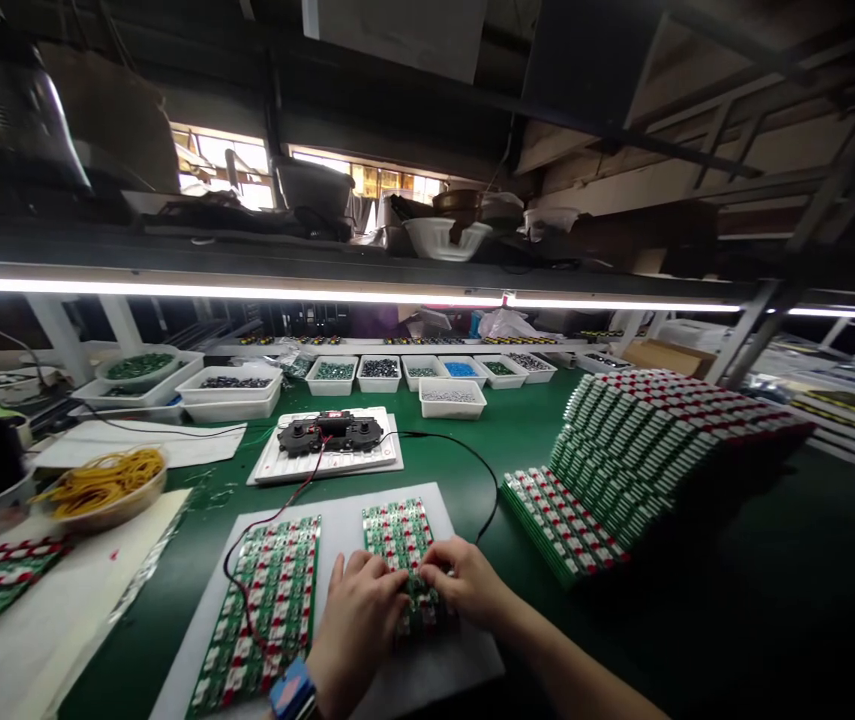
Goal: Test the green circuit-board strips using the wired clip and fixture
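Two panels of green circuit boards with rows of white and red parts lie on a pale sheet (341, 520). Over the lower half of the right circuit board panel (397, 525) both hands work close together. My left hand (359, 610) has its index finger and thumb drawn together at the panel's surface; whatever is between them is too small to make out. From the right, my right hand (464, 580) touches the same panel with thumb and index finger pinched, their contents hidden. The left circuit board panel (277, 580) lies beside my left hand, a red and black cable (236, 585) across it.
At the right rises a tall stack of board panels (637, 440), a lower stack (562, 520) before it. Behind the sheet, a black device (333, 432) sits on a white tray (277, 465). Small-part bins (451, 410) line the back. A bowl of yellow rubber bands (108, 485) stands left.
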`<state>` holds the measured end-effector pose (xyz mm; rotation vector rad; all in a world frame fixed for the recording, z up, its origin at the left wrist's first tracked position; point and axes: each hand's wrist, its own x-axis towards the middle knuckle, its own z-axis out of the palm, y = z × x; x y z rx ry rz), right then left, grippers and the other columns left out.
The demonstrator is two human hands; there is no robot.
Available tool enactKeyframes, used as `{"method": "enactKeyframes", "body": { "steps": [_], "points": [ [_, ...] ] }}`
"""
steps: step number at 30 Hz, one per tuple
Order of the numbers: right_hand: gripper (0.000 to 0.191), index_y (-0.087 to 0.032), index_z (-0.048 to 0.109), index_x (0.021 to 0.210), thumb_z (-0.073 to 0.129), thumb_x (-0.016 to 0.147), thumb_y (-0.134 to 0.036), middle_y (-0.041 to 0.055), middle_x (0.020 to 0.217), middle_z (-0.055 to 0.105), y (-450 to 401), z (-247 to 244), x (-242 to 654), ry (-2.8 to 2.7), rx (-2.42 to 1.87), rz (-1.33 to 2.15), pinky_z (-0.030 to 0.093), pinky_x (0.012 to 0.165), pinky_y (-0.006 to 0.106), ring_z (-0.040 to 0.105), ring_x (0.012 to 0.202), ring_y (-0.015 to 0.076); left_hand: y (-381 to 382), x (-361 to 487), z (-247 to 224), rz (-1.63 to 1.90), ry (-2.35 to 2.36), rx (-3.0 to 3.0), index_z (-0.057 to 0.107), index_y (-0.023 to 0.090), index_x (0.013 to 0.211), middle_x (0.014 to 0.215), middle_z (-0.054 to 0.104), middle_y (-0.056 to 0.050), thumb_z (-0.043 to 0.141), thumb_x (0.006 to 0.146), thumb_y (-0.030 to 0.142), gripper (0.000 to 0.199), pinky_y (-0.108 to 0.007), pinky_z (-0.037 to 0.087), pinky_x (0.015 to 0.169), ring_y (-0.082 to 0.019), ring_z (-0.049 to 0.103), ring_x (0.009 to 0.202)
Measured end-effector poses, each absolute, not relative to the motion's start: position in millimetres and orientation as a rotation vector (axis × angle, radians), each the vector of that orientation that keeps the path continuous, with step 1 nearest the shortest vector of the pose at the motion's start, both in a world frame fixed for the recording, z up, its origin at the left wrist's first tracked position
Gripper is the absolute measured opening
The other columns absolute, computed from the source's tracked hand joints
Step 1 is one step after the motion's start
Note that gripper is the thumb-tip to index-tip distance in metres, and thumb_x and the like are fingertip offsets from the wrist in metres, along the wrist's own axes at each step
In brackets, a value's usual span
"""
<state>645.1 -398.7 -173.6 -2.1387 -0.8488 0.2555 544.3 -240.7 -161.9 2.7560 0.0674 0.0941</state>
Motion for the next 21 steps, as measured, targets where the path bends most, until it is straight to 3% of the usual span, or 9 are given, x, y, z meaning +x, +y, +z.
{"method": "enactKeyframes", "body": {
  "steps": [13, 21],
  "points": [
    [0.010, -0.019, 0.073, 0.074, 0.063, 0.077, -0.019, 0.0006, 0.075, 0.072, -391, -188, 656, -0.800, -2.116, 0.305, 0.042, 0.070, 0.024, 0.061, 0.076, 0.0163, -230, 557, -174, 0.123, 0.013, 2.740, 0.071, 0.028, 0.103, 0.098, 0.067, -0.003, 0.059, 0.087, 0.016, 0.023, -0.045, 0.035, 0.103, -0.024, 0.053, 0.103],
    [0.015, -0.018, 0.070, 0.071, 0.060, 0.081, -0.022, 0.0018, 0.073, 0.070, -389, -190, 656, -0.825, -2.185, 0.287, 0.040, 0.071, 0.025, 0.060, 0.077, 0.0174, -231, 562, -169, 0.018, 0.091, 2.723, 0.073, 0.032, 0.099, 0.098, 0.067, -0.002, 0.057, 0.087, 0.020, 0.023, -0.055, 0.031, 0.107, -0.026, 0.054, 0.107]
  ]
}}
